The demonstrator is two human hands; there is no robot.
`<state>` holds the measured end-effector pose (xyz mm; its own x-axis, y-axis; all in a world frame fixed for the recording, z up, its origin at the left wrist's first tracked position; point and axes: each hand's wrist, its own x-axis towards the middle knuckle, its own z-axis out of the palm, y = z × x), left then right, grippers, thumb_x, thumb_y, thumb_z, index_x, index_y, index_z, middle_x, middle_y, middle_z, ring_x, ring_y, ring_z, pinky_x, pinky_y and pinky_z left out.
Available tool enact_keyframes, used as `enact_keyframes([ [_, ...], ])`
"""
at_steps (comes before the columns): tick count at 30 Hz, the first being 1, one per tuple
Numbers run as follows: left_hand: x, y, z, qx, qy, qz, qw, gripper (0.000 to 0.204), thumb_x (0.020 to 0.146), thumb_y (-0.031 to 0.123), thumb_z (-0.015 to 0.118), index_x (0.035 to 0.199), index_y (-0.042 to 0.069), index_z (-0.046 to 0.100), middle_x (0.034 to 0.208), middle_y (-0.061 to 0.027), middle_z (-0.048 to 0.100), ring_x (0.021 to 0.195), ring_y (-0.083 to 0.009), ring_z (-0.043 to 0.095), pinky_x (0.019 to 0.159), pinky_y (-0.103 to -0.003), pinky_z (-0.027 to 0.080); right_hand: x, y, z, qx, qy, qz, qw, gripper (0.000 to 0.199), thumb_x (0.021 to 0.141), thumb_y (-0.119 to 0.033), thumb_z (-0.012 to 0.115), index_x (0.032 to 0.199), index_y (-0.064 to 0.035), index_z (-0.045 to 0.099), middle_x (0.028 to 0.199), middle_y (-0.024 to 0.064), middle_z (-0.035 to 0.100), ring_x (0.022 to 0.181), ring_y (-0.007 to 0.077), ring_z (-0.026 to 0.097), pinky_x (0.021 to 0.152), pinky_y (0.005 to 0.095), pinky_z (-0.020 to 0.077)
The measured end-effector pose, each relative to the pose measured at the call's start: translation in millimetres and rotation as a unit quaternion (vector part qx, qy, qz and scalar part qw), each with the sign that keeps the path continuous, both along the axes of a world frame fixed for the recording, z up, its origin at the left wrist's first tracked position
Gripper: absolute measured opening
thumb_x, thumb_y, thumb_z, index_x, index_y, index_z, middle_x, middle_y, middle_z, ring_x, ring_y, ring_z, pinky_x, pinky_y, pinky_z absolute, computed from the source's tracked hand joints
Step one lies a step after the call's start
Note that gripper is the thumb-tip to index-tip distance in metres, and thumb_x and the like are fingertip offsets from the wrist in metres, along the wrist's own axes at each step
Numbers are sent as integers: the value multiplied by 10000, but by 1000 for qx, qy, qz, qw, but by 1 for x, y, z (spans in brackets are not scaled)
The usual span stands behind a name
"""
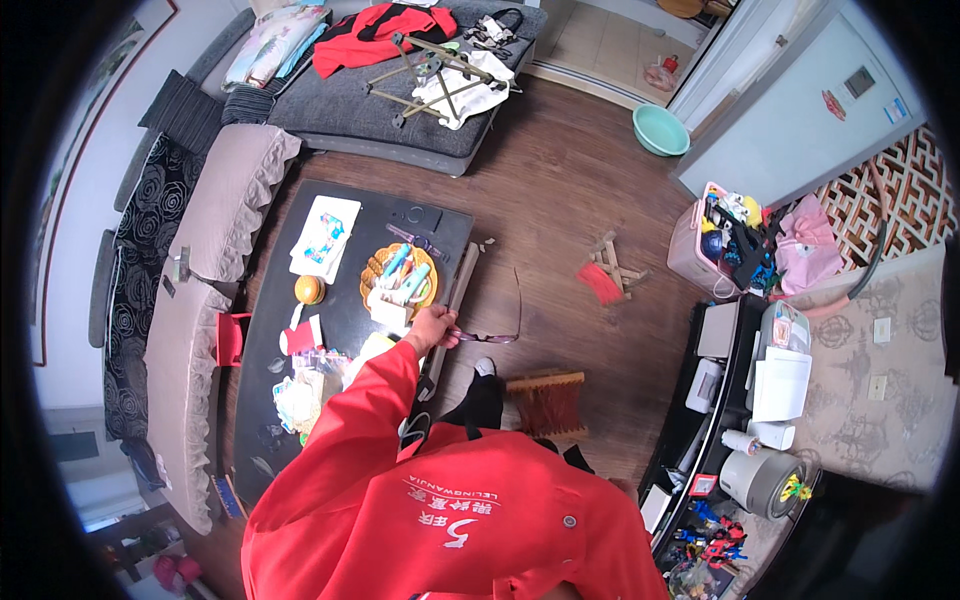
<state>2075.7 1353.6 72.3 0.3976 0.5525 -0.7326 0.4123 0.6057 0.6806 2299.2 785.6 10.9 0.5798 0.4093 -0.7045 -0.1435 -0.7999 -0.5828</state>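
A brightly lit living room had a dark wood-plank floor point(560, 220).
A charcoal-grey sofa point(350, 115) with ruffled beige seat covers point(232, 190) lined the left and far sides, around a low black tabletop point(340, 310); rightward, a black cabinet point(744, 312) stood before patterned wallpaper point(905, 350) and a latticework panel point(912, 190), while a doorway beyond opened onto pale tiles point(600, 45).

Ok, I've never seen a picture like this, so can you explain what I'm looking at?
There's no machine here, just a person in a red jacket. The one picture comes from a wide camera on their head, looking down, so straight edges bend. The left hand holds glasses near the edge of a dark table; the right hand is out of sight. On the table are a basket of small items, a white sheet and a burger-like thing, among other clutter.
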Motion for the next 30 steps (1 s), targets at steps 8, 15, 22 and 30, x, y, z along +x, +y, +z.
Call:
enact_keyframes([
  [8, 27, 80, -7, -23, 15, 17, 999, 219, 935, 183, 485, 1038, -3, 535, 722, -120, 617, 510, -188, 607, 449, -293, 538, 38, 37, -42, -25, -67, 46, 996, 292, 805, -214, 611, 970, 24, 649, 891, 152, 669, 838, 246, 640, 762, 349, 502],
  [15, 74, 150, -12, -3, -3, 65, 998, 227, 934, 196, 499, 1060, 12, 541, 732, -88, 619, 527, -157, 608, 487, -276, 540, 130, 144, -41, -113, 33, 76, 990, 290, 815, -234, 603, 963, 10, 652, 889, 156, 669, 791, 281, 636, 719, 370, 499],
  [22, 152, 238, 19, 71, 35, 88, 993, 244, 921, 233, 529, 984, 1, 570, 711, -90, 609, 518, -148, 590, 474, -260, 515, 318, 324, -49, 4, -19, 111, 994, 201, 801, -195, 573, 874, -23, 645, 725, 133, 626, 690, 213, 615, 608, 350, 459],
  [30, 244, 348, 59, 125, -2, 72, 990, 249, 923, 198, 503, 1064, 0, 553, 731, -79, 614, 535, -129, 590, 484, -247, 509, 461, 515, 0, -14, -172, 243, 954, 256, 817, -208, 611, 987, -20, 651, 869, 174, 657, 817, 247, 640, 743, 327, 495],
])
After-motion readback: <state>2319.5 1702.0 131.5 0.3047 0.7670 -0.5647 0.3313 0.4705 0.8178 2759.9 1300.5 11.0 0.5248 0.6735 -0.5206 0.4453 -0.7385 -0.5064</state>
